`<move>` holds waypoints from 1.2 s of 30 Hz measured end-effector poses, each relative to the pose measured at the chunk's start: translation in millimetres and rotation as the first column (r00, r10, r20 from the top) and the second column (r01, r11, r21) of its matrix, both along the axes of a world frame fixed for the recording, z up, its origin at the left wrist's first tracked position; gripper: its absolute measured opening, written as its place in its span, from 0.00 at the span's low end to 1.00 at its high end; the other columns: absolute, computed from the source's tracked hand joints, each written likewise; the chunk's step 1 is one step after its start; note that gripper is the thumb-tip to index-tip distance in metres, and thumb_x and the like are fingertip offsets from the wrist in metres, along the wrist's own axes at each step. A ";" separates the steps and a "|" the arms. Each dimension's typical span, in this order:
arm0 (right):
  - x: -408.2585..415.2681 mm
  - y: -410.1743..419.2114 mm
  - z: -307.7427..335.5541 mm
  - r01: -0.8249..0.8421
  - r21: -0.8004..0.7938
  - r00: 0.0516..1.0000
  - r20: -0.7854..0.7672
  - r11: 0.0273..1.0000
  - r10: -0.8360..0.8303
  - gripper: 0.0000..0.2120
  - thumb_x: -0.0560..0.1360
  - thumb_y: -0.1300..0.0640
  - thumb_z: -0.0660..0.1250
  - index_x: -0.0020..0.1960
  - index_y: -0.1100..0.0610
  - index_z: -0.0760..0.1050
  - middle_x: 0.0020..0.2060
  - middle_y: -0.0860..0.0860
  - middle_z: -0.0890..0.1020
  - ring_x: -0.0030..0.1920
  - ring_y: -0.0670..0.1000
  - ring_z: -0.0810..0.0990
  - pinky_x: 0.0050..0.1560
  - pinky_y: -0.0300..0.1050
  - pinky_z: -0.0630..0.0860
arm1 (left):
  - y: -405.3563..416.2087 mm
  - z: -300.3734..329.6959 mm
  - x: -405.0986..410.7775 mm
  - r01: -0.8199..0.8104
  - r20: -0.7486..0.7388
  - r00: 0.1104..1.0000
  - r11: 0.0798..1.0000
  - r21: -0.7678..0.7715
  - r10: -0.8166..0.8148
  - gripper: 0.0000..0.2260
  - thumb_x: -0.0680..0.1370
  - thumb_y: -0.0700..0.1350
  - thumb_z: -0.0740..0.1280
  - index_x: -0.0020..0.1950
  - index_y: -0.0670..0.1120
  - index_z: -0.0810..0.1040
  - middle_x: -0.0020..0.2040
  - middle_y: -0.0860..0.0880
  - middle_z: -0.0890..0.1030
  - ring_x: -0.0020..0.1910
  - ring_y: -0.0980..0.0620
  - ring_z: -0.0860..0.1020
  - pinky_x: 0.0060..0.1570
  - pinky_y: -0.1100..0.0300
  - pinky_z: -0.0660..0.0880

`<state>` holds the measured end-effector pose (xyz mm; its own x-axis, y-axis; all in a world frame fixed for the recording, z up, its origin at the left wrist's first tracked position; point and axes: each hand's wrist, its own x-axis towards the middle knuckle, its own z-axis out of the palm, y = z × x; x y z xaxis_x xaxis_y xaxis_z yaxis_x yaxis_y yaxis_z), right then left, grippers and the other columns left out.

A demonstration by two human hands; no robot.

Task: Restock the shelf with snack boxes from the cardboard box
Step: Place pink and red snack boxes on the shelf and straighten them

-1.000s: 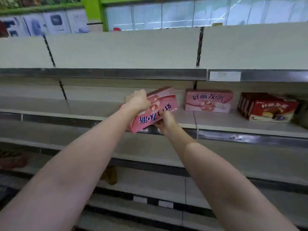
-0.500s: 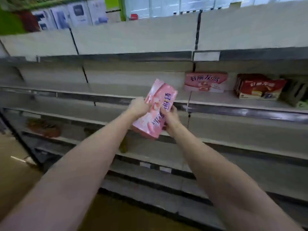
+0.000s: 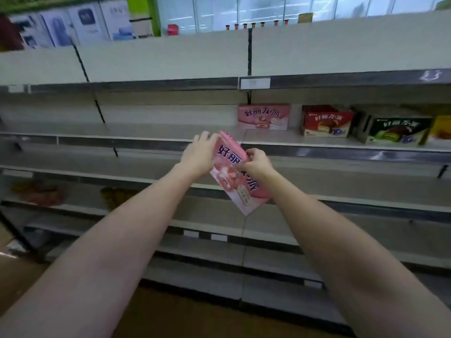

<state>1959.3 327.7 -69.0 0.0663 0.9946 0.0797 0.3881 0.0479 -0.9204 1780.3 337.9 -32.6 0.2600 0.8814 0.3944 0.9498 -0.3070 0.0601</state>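
A pink snack box (image 3: 238, 181) hangs tilted in the air in front of the shelf (image 3: 146, 137), its top end up and to the left. My left hand (image 3: 200, 153) holds its upper left edge. My right hand (image 3: 257, 163) grips its right side across the printed face. Another pink box (image 3: 263, 117) of the same kind stands on that shelf level, farther back and to the right. The cardboard box is out of view.
Right of the pink box on the shelf stand red boxes (image 3: 327, 123), a green-and-black box (image 3: 397, 130) and a yellow box (image 3: 441, 130). The shelf left of the pink box is bare. Lower shelves (image 3: 170, 215) hold dim items at far left.
The held box has turned from lying diagonal to nearly upright, its face now reading top-down, and it sits lower against the shelf. The camera has pulled back, showing more boxes at right.
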 end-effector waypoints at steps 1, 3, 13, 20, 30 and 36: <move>5.3 1.1 6.6 -0.007 0.018 0.995 0.095 1.000 0.005 0.23 0.67 0.59 0.79 0.58 0.56 0.74 0.52 0.53 0.83 0.48 0.52 0.83 0.49 0.51 0.82 | 2.2 3.6 3.3 0.014 -0.012 1.000 1.000 0.019 -0.014 0.34 0.72 0.43 0.74 0.75 0.50 0.62 0.71 0.45 0.66 0.69 0.42 0.66 0.63 0.43 0.72; 12.5 3.7 20.0 -0.015 0.063 0.949 0.314 0.998 -0.006 0.23 0.69 0.59 0.77 0.62 0.56 0.75 0.53 0.52 0.82 0.49 0.52 0.81 0.50 0.50 0.80 | 10.5 10.2 8.2 0.039 -0.071 0.997 0.998 0.049 -0.035 0.38 0.71 0.42 0.75 0.77 0.52 0.60 0.74 0.46 0.63 0.72 0.43 0.63 0.67 0.43 0.68; 44.8 75.3 84.2 -0.127 0.304 0.493 0.846 0.944 -0.206 0.33 0.74 0.46 0.70 0.76 0.45 0.61 0.68 0.54 0.72 0.68 0.60 0.69 0.70 0.65 0.60 | 101.0 40.8 45.6 0.182 -0.006 0.983 0.974 0.134 -0.183 0.30 0.74 0.37 0.71 0.74 0.52 0.67 0.67 0.46 0.72 0.68 0.45 0.67 0.61 0.48 0.70; 67.1 141.6 76.3 0.109 0.355 0.461 0.809 0.928 -0.364 0.32 0.76 0.45 0.68 0.75 0.54 0.61 0.72 0.56 0.66 0.72 0.59 0.65 0.71 0.71 0.53 | 183.6 35.6 80.6 0.192 0.076 0.975 0.967 0.169 -0.207 0.29 0.77 0.35 0.67 0.76 0.52 0.66 0.74 0.43 0.68 0.74 0.41 0.62 0.69 0.46 0.67; 92.6 241.5 30.9 0.354 0.189 0.478 0.805 0.916 -0.352 0.43 0.73 0.52 0.73 0.79 0.45 0.51 0.79 0.53 0.52 0.78 0.65 0.44 0.69 0.76 0.54 | 293.4 -2.6 103.0 0.275 0.074 0.960 0.960 -0.054 -0.271 0.36 0.75 0.54 0.71 0.78 0.49 0.59 0.78 0.42 0.59 0.76 0.40 0.56 0.72 0.43 0.63; 97.2 284.7 22.8 0.363 0.275 0.445 0.788 0.890 -0.425 0.40 0.71 0.49 0.75 0.76 0.46 0.56 0.77 0.52 0.56 0.77 0.64 0.48 0.68 0.76 0.57 | 331.4 -12.6 115.6 0.199 0.059 0.978 0.979 0.048 -0.201 0.28 0.79 0.45 0.64 0.78 0.47 0.59 0.77 0.43 0.61 0.76 0.41 0.56 0.68 0.46 0.67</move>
